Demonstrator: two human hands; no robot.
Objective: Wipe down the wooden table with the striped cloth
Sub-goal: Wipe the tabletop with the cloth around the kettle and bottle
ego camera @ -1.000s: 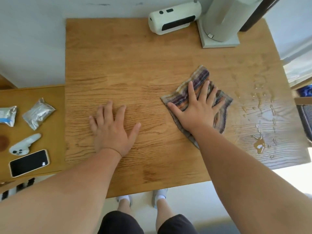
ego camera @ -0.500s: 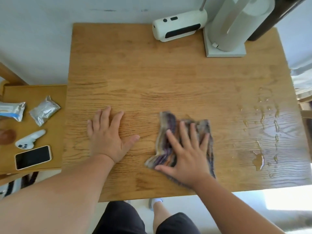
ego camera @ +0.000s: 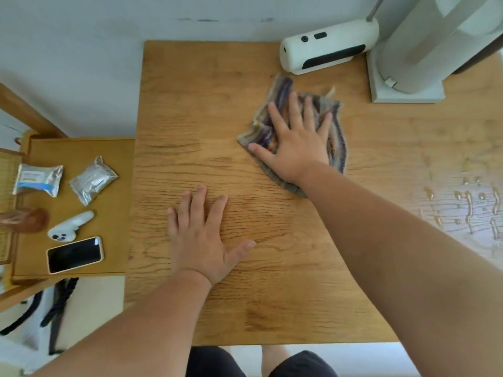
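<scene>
The striped cloth lies crumpled on the wooden table, toward the far middle, just in front of a white device. My right hand presses flat on the cloth with fingers spread and straight. My left hand rests flat on the bare wood nearer the front left, fingers spread, holding nothing. Water drops and streaks sit on the table's right part.
A white device and a tall white stand with a square base occupy the far right corner. A lower side table at the left holds a phone, a white controller and two foil packets.
My right hand has pushed the cloth from the near edge of the table away toward the far side, close to the white device. My left hand stays flat in the same spot.
</scene>
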